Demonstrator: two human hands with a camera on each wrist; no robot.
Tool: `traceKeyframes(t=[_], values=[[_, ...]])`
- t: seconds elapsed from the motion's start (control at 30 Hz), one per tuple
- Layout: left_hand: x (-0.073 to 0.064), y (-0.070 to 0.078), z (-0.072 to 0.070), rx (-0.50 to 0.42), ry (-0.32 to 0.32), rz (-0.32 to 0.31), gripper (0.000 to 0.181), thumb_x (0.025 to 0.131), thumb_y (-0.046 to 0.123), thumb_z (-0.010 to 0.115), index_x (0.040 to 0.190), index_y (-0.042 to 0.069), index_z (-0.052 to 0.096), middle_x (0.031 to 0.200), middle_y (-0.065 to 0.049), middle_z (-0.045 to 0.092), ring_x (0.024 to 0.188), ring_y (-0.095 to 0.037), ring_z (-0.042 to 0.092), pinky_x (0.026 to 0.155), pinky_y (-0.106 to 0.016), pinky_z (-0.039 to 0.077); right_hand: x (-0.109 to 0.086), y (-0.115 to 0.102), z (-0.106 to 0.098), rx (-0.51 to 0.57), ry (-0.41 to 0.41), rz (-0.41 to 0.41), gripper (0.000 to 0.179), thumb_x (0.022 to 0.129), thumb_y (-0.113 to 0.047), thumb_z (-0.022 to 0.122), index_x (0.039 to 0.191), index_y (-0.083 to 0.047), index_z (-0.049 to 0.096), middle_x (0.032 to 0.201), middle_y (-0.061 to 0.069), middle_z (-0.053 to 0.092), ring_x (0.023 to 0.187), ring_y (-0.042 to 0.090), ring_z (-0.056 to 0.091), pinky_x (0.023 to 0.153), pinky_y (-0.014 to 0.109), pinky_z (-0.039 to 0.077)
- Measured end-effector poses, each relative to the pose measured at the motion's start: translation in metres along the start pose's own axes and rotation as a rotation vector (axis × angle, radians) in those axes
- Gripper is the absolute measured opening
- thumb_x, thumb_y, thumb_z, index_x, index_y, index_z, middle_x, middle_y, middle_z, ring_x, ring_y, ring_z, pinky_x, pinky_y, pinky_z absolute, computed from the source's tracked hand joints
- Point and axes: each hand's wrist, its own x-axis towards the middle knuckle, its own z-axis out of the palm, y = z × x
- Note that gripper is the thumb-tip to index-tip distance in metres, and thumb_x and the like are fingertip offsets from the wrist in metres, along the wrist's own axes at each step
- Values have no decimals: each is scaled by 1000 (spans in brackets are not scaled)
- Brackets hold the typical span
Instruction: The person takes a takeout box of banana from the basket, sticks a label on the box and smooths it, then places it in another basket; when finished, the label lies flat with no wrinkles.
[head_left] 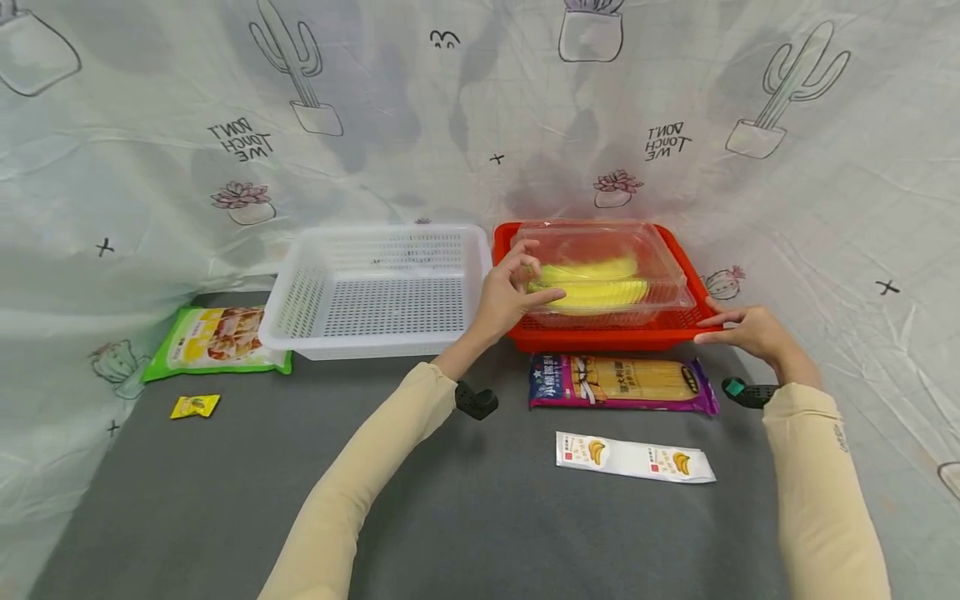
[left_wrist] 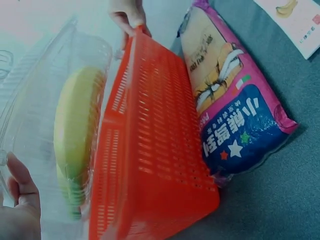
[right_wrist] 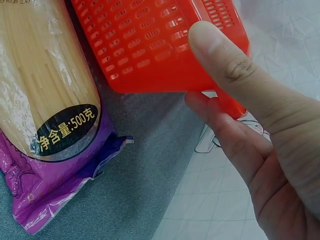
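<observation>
A clear plastic box (left_wrist: 42,105) with yellow bananas (head_left: 592,292) inside sits tilted in the red basket (head_left: 600,337). My left hand (head_left: 501,296) holds the box by its left end, thumb at the near side and fingers curled at the far side. In the left wrist view, part of that hand is cut off by the frame edge. My right hand (head_left: 757,333) pinches the basket's right front corner. The right wrist view shows its thumb (right_wrist: 207,40) on the outer wall and its fingers under the rim.
A white basket (head_left: 375,346) stands left of the red one. A purple pasta packet (head_left: 622,383) lies before the red basket, with a banana-printed paper strip (head_left: 633,458) nearer. At the left lie a green food bag (head_left: 225,340) and a small yellow packet (head_left: 195,407).
</observation>
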Motion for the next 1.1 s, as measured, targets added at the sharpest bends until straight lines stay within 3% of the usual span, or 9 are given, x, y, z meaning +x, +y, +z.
traceKeyframes(t=[0.23, 0.33, 0.63, 0.8, 0.93, 1.1], values=[[-7, 9, -17, -45, -4, -20, 35, 78, 12, 81, 92, -6, 54, 143, 2, 44, 54, -20, 34, 50, -25, 31, -2, 0, -1, -11, -18, -14, 71, 79, -51, 74, 120, 5, 60, 150, 20, 24, 127, 49, 26, 90, 57, 40], [-11, 12, -25, -46, 1, -30, 34, 79, 12, 79, 92, -6, 53, 145, 2, 43, 57, -14, 38, 48, -25, 29, -1, 0, -1, -9, -22, -12, 71, 79, -51, 73, 120, 5, 59, 150, 21, 24, 128, 50, 25, 88, 54, 42], [-23, 23, -46, -34, 0, -31, 33, 78, 11, 80, 89, -5, 53, 145, 2, 44, 46, -19, 29, 42, -23, 28, 0, -1, -1, -15, -19, -29, 70, 80, -51, 73, 121, 5, 59, 149, 23, 26, 126, 48, 28, 77, 36, 42], [-30, 26, -56, -2, -3, -29, 30, 76, 10, 82, 86, 2, 55, 144, 4, 46, 48, -18, 30, 43, -23, 29, 0, 0, -1, 0, -13, -17, 71, 79, -51, 73, 120, 5, 60, 148, 21, 28, 125, 48, 29, 80, 40, 43], [-38, 30, -65, -7, -17, -43, 29, 76, 9, 82, 85, 4, 55, 142, 5, 47, 49, -16, 32, 44, -23, 30, 0, 0, 0, 14, -19, -11, 73, 78, -52, 74, 121, 5, 59, 150, 21, 25, 128, 50, 25, 90, 56, 42], [-50, 56, -78, 1, -42, -99, 28, 78, 3, 79, 88, -4, 54, 144, -5, 45, 49, -13, 32, 45, -21, 31, -2, -1, -1, 16, -19, -21, 72, 79, -50, 74, 120, 7, 59, 149, 22, 24, 128, 51, 25, 90, 58, 40]])
